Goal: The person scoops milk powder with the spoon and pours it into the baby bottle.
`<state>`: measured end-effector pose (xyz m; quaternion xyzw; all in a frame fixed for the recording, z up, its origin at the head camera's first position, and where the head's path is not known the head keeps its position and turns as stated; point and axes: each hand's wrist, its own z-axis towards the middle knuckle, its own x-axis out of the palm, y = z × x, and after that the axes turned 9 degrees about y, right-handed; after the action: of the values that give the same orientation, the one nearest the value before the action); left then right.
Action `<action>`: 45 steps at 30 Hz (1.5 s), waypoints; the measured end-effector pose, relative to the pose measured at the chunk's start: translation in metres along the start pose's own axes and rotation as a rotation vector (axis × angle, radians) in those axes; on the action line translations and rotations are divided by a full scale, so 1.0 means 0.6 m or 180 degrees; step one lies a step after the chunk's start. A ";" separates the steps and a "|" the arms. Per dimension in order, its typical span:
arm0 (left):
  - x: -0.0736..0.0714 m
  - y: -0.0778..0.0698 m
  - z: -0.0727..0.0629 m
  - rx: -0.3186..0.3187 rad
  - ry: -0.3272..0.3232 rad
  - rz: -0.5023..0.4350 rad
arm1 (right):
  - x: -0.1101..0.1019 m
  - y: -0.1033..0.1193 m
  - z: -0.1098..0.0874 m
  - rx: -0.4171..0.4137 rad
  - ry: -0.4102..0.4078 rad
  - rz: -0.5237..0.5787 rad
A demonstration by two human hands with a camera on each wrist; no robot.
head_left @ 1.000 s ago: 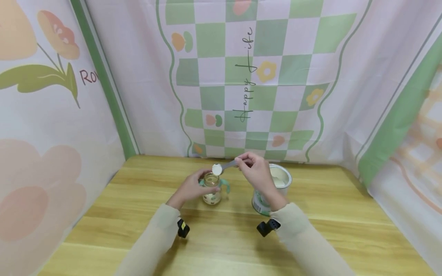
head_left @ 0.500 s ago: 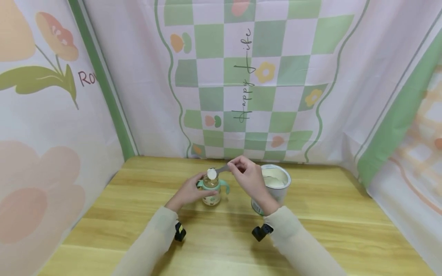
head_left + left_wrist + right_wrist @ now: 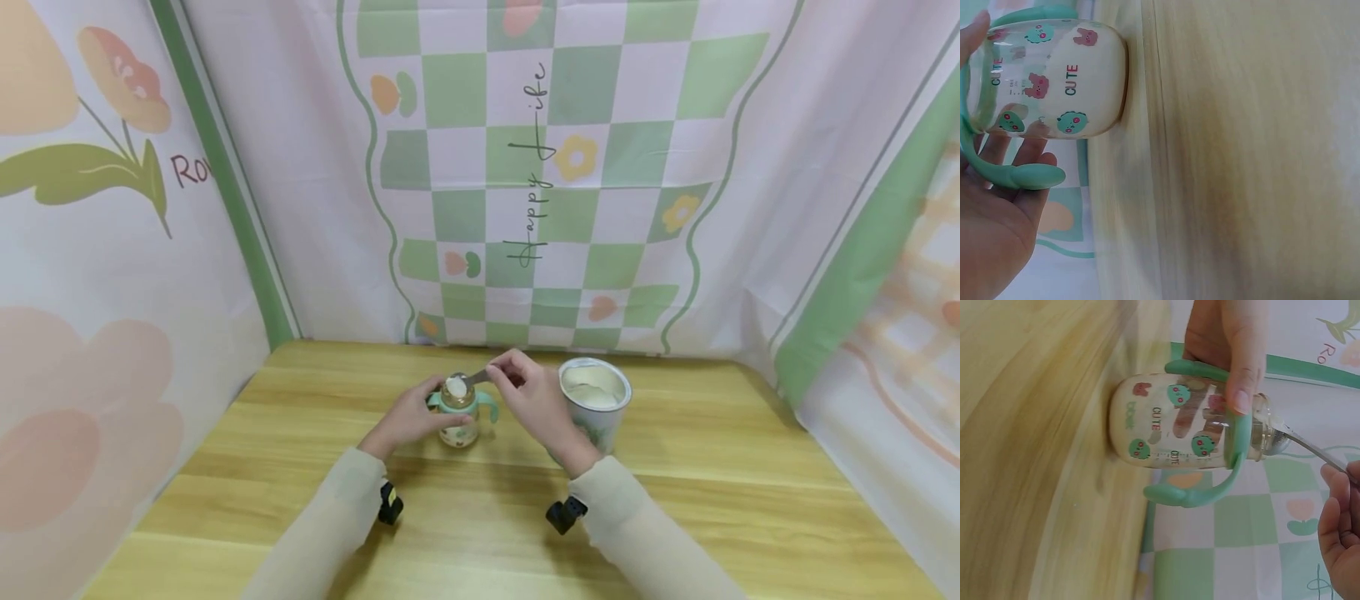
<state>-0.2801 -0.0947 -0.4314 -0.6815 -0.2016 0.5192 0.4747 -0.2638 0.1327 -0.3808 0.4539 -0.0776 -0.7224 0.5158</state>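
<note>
A clear baby bottle [image 3: 459, 435] with green handles and cartoon prints stands upright on the table, mouth uncovered. Pale contents fill its lower part in the left wrist view. My left hand [image 3: 408, 419] grips it around the upper body, the thumb lying across the front near the green collar [image 3: 1239, 440]. Between thumb and fingers of my right hand [image 3: 534, 404] is the handle of a metal spoon [image 3: 1313, 449]. White powder [image 3: 456, 387] heaps in the spoon's bowl, which is right at the bottle's mouth and tilted slightly down toward it.
Just right of my right hand, an open tin [image 3: 611, 427] of pale powder stands on the wooden table [image 3: 480, 533]. A printed cloth [image 3: 517, 208] hangs along the table's back edge, with more cloth at both sides. Small black cameras [image 3: 566, 514] sit at the wrists.
My right hand has moved left and slightly down, taking the loaded spoon from above the bottle's right side to its mouth. The left hand keeps its hold on the bottle.
</note>
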 end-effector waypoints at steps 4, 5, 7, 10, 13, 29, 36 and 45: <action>0.000 -0.001 0.000 0.0007 0.0009 -0.0008 | 0.003 0.000 -0.005 -0.0194 0.0051 -0.0192; 0.000 0.000 0.001 0.0015 0.0013 -0.0024 | 0.004 0.000 -0.006 -0.0261 0.0055 -0.0255; 0.000 0.001 0.001 0.0024 0.0025 -0.0053 | 0.006 -0.001 -0.009 -0.0406 0.0066 -0.0385; 0.000 0.003 0.002 0.0042 0.0048 -0.0101 | 0.008 -0.003 -0.014 -0.0658 0.0055 -0.0604; 0.001 0.005 0.003 0.0080 0.0073 -0.0124 | 0.010 -0.006 -0.019 -0.0878 0.0044 -0.0846; 0.000 -0.001 0.002 0.0042 0.0077 -0.0104 | -0.005 -0.005 -0.028 -0.1399 0.0302 -0.1370; -0.001 -0.001 0.002 0.0035 0.0090 -0.0102 | -0.007 -0.005 -0.034 -0.1570 0.0317 -0.1453; -0.003 -0.004 -0.001 0.0053 0.0104 -0.0114 | -0.006 -0.007 -0.036 -0.1696 0.0208 -0.1566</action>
<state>-0.2796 -0.0949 -0.4282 -0.6822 -0.2016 0.5011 0.4928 -0.2503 0.1453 -0.3934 0.3315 0.2414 -0.8049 0.4290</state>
